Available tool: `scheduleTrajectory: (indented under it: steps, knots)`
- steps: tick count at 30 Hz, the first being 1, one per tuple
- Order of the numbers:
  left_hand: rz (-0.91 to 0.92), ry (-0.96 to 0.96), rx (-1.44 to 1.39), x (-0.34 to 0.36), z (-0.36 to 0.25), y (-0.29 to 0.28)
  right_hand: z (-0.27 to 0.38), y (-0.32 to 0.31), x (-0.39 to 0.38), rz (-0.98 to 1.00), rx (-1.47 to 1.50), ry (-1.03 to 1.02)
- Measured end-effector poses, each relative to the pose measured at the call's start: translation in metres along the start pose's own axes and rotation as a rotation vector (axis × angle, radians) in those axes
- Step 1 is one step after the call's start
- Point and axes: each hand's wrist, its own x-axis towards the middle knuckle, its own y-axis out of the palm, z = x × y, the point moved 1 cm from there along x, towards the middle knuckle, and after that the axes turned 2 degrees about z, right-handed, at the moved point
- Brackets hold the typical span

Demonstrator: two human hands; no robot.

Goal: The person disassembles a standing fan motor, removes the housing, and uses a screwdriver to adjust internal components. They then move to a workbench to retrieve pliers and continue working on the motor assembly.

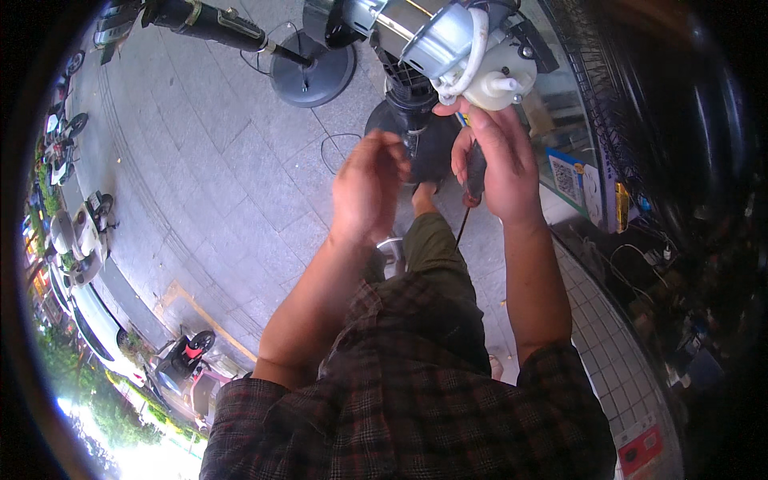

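- The fan motor [472, 52], a silver metal housing with a white plastic gearbox and a white cable looped over it, sits at the top of a standing fan's black column [410, 96]; everything below is placed relative to this motor.
- The right hand [500, 164] is just under the motor, its fingertips touching the underside of the white gearbox.
- The right grip is clenched around a screwdriver [475, 172] with a dark handle and a reddish end. The tool runs along the inside of the palm, its tip end pointing up toward the motor and its handle end hanging below the motor, near the wrist.
- The left hand [368, 188] is below and to the left of the motor, apart from it, in front of the black column.
- The left grip has its fingers curled inward with the tips pinched together. The hand is blurred, and I cannot tell whether anything is between the fingers.
- The fan's round dark base [428, 144] lies on the paved floor [216, 176] straight below the motor, partly hidden by both hands.
- A second fan stand [212, 24] with a grey round base [312, 68] lies tipped over to the left of the motor.
- A black wire fan guard [632, 104] stands to the right of the motor.
- Scooters [76, 232] are parked far to the left of the motor, at the rim of the view.
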Motion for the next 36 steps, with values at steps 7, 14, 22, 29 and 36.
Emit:
scheduleTrajectory:
  steps: [7,14,22,29,36]
  knots:
    - [0.312,-0.084,-0.027,0.009,-0.011,0.037,0.013,0.014,-0.002,-0.086,-0.049,0.003]
    - [0.347,-0.047,-0.111,0.004,-0.021,0.054,0.016,0.011,-0.001,-0.126,-0.163,0.041]
    - [0.49,-0.22,0.761,-0.075,0.071,-0.089,0.017,0.006,-0.002,-0.213,-0.146,0.136]
    - [0.21,-0.656,0.405,-0.141,0.103,-0.212,-0.025,-0.027,-0.035,-0.267,0.082,0.424]
    - [-0.009,-0.64,0.387,-0.147,0.101,-0.219,-0.13,-0.059,-0.088,-0.319,0.17,0.845]
